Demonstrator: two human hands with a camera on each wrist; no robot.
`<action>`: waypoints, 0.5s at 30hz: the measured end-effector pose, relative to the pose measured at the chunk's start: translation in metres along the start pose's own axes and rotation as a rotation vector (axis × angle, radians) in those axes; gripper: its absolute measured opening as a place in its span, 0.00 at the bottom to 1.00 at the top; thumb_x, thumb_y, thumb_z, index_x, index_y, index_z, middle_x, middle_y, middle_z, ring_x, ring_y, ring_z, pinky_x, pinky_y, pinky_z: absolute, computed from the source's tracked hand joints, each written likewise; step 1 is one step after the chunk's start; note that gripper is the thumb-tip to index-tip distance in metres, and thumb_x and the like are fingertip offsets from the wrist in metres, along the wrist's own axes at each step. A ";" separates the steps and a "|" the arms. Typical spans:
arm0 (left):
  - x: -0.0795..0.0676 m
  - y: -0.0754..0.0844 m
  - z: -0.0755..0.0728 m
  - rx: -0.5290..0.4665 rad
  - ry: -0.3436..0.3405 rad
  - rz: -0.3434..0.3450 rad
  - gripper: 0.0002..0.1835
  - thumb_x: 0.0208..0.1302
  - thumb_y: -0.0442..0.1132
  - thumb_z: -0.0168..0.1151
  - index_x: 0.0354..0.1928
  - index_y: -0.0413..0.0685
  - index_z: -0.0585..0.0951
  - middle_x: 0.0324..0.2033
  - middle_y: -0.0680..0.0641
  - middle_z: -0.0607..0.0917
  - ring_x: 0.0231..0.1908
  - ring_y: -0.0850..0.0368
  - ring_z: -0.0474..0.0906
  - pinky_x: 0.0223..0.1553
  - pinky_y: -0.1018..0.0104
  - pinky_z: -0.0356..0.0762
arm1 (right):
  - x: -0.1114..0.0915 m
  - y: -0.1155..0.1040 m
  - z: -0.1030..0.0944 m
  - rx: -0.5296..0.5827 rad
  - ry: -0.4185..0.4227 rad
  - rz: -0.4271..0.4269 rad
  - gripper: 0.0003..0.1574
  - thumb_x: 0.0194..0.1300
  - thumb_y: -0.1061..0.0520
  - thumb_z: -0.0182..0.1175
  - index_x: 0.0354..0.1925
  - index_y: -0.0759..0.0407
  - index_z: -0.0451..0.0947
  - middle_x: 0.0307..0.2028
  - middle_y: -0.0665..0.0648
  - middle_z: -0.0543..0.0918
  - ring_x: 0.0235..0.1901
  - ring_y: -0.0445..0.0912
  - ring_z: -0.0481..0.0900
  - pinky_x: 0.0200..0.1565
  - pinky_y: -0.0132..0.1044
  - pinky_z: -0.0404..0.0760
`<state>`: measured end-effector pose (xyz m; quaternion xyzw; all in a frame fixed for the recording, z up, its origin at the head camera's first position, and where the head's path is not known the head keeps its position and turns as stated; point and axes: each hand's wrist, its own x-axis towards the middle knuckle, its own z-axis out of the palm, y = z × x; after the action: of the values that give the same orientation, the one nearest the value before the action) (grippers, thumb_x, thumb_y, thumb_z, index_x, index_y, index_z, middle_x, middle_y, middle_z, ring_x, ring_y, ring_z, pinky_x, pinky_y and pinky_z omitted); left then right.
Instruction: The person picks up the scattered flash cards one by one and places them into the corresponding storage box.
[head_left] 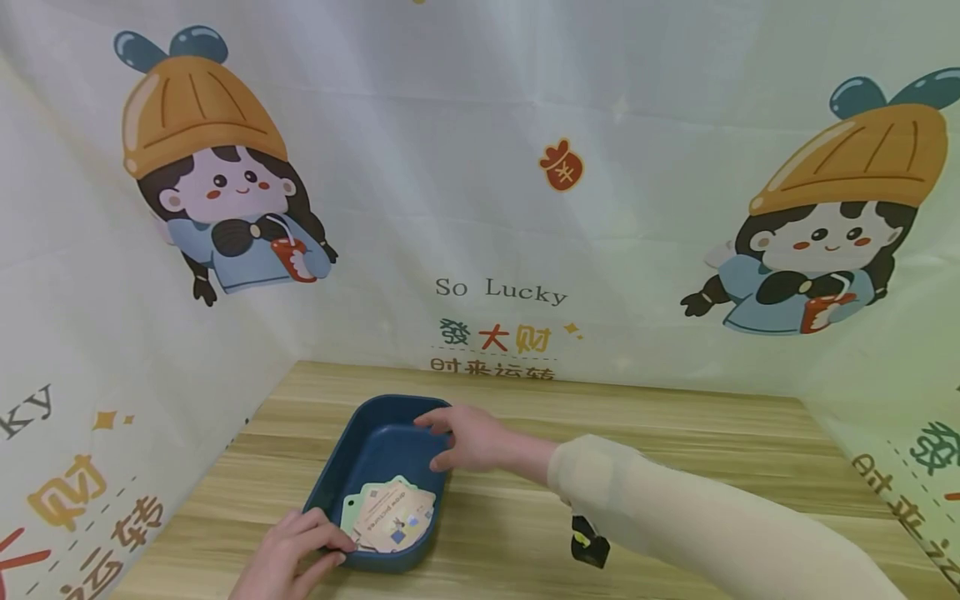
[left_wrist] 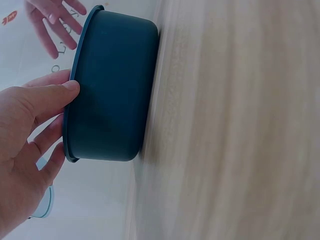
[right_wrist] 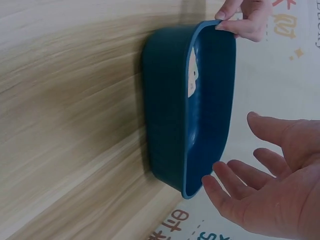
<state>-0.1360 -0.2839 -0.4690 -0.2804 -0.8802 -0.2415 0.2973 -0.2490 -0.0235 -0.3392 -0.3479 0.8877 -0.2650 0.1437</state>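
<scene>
A deep blue plastic bin (head_left: 386, 450), rectangular with rounded corners, stands upright on the table. Several pastel cards (head_left: 397, 517) lie loosely piled at its near end; the top one is pinkish with print reading "draw pictures". My left hand (head_left: 288, 546) pinches the bin's near left rim, thumb outside and fingers over the edge, as the left wrist view shows on the bin wall (left_wrist: 112, 85). Over the far right rim hovers my right hand (head_left: 472, 437), its fingers spread and loosely bent. In the right wrist view that hand (right_wrist: 280, 185) holds nothing, fingertips right by the rim.
The wood-grain table (head_left: 675, 450) extends to both sides of the bin. A white printed cloth (head_left: 630, 217) hangs behind it and along the sides. Below the right sleeve (head_left: 637, 483) shows a small black item (head_left: 588, 546) with a yellow mark.
</scene>
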 end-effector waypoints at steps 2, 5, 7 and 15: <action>0.000 0.000 0.000 0.002 0.002 0.001 0.22 0.41 0.30 0.77 0.33 0.68 0.83 0.29 0.69 0.77 0.29 0.71 0.66 0.29 0.77 0.63 | -0.002 0.004 0.000 -0.015 0.006 0.000 0.39 0.60 0.58 0.69 0.69 0.55 0.69 0.64 0.61 0.78 0.49 0.54 0.83 0.50 0.38 0.80; 0.000 0.000 0.000 0.004 0.004 0.005 0.22 0.40 0.30 0.77 0.33 0.68 0.83 0.29 0.69 0.77 0.29 0.70 0.66 0.29 0.77 0.62 | -0.006 0.010 0.001 -0.005 0.013 -0.010 0.43 0.59 0.57 0.70 0.70 0.56 0.67 0.67 0.61 0.74 0.55 0.56 0.82 0.56 0.42 0.79; 0.001 0.000 0.000 0.008 -0.001 0.001 0.22 0.41 0.30 0.77 0.33 0.68 0.83 0.29 0.69 0.77 0.29 0.70 0.66 0.29 0.77 0.62 | -0.008 0.013 0.001 -0.017 0.022 -0.012 0.44 0.59 0.55 0.71 0.71 0.55 0.66 0.68 0.60 0.73 0.62 0.55 0.77 0.63 0.44 0.75; 0.000 0.001 -0.001 0.011 -0.044 -0.033 0.21 0.43 0.31 0.77 0.33 0.69 0.83 0.29 0.69 0.77 0.30 0.71 0.64 0.29 0.77 0.62 | -0.020 0.021 0.004 -0.054 0.061 0.008 0.46 0.57 0.49 0.72 0.70 0.51 0.67 0.69 0.55 0.72 0.64 0.53 0.75 0.65 0.46 0.73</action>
<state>-0.1351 -0.2839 -0.4682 -0.2693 -0.8923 -0.2355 0.2755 -0.2447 0.0019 -0.3532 -0.3400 0.8999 -0.2509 0.1083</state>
